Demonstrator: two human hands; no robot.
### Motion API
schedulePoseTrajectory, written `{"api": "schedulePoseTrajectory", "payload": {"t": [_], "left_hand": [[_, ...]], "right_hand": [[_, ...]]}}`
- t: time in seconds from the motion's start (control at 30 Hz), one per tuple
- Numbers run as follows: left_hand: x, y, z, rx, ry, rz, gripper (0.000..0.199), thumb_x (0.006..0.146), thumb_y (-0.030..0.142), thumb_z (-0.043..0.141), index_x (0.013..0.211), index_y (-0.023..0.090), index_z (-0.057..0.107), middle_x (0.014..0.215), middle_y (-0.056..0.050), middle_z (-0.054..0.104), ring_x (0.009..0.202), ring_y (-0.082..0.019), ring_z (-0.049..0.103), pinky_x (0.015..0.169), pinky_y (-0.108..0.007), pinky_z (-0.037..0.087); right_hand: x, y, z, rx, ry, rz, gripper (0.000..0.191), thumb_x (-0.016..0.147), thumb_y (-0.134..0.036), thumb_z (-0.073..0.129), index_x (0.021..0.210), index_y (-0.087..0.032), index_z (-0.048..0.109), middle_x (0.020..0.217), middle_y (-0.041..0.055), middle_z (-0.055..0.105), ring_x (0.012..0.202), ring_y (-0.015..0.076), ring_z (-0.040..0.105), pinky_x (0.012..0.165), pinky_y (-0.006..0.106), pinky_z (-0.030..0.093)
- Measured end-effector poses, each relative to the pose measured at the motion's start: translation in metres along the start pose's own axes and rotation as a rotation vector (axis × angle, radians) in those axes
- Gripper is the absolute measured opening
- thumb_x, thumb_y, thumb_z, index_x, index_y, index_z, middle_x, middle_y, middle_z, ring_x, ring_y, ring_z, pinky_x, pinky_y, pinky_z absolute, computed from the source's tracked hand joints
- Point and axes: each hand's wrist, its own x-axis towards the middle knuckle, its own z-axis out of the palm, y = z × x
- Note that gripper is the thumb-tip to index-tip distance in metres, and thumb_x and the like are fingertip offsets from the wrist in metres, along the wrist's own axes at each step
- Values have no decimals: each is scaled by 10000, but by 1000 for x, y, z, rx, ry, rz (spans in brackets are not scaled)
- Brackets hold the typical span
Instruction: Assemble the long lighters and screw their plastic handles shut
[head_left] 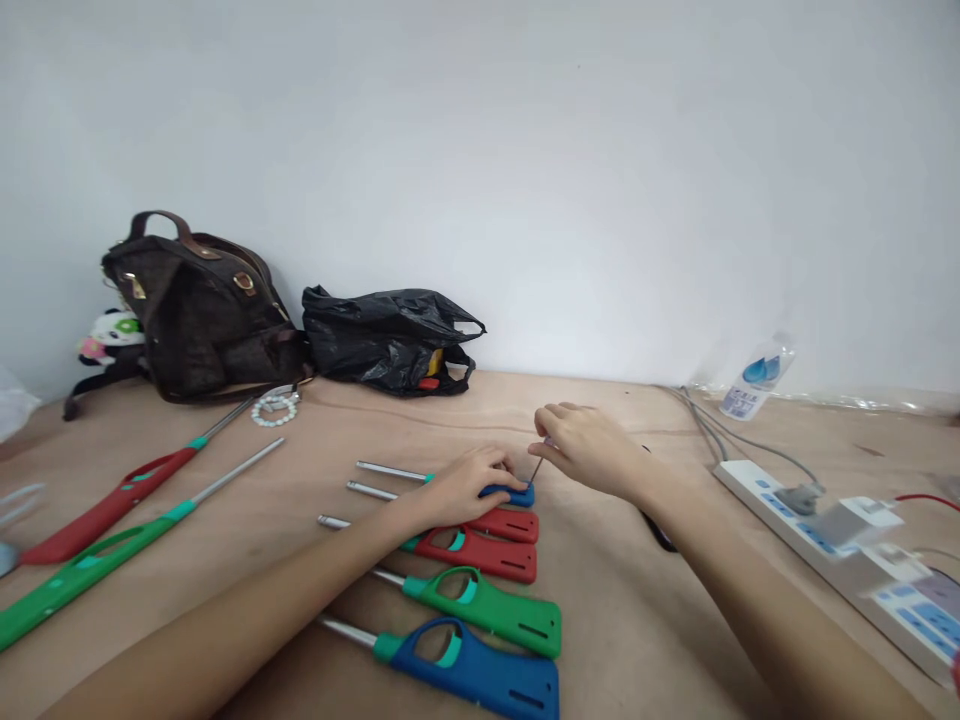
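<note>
At the far left of the wooden table [637,600] lie two long-barrelled lighters well apart from my hands, a long red lighter [112,500] and a long green lighter [97,560], both pointing their metal tubes up and to the right. Behind them against the wall sit a brown handbag [202,310] and a black plastic bag [390,340]. In the middle, five shorter lighters lie side by side in a neat row, tubes to the left, handles to the right, likely lined up so I can take them one at a time; the nearest is a blue-handled lighter [480,675], then a green-handled lighter [491,605]. My left hand [472,480] reaches forward, arm straight, and presses flat over the farthest blue lighter [517,493], seemingly to steady it. My right hand [592,450], wrist bent inward, pinches a thin metal pin [537,468] between fingertips, its tip just at that lighter's end. To the right lies a white power strip [840,540] with plugs in it.
</note>
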Motion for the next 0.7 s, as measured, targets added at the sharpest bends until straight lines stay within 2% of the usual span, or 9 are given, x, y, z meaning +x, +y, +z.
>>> {"api": "schedulePoseTrajectory", "payload": {"t": [0.1,0.27,0.4,0.47,0.53,0.6,0.7], "left_hand": [[0,0,-1,4,-5,-8,288,855,101,567,1075,229,699,1035,-45,620,999,-197,572,913,-311,454],[0,-1,0,-9,8,-10,293,846,97,574,1071,238,697,1067,-41,618,1028,-199,562,933,-320,446],[0,-3,2,-8,-1,-11,276,860,128,583,1087,244,691,1068,-43,616,1028,-199,564,932,-318,452],[0,-5,2,0,-14,-9,272,870,137,574,1092,245,689,1057,-44,615,1021,-199,565,926,-318,456],[0,-6,3,1,-10,-5,277,868,127,572,1092,242,688,1062,-44,613,1024,-200,562,930,-324,452],[-1,-7,4,-4,2,2,287,862,119,575,1096,243,687,1081,-44,609,1035,-202,558,940,-331,446],[-1,-8,4,-10,0,8,296,863,118,576,1106,249,682,1104,-44,607,1054,-206,551,952,-337,441]], "right_hand": [[-2,0,-2,47,9,-30,113,889,-214,599,964,-131,579,908,91,701,807,210,644,618,266,374],[0,-6,-5,-69,-36,37,261,926,-375,563,836,-135,610,775,115,696,764,253,658,646,306,388],[-2,-7,-3,-26,65,-71,167,889,-279,607,945,-122,587,950,128,685,897,252,624,741,319,411],[-1,-7,-1,-12,68,-87,152,868,-231,629,959,-120,577,953,122,682,888,238,618,744,309,408],[0,-5,1,-37,37,-52,161,890,-281,616,897,-122,590,859,123,687,823,240,628,730,317,401],[2,-4,2,-77,23,-11,262,919,-372,571,827,-128,599,779,132,682,777,259,633,724,339,392],[0,-1,2,-68,77,-54,279,904,-405,578,882,-128,598,879,148,683,844,277,619,746,352,383]]}}
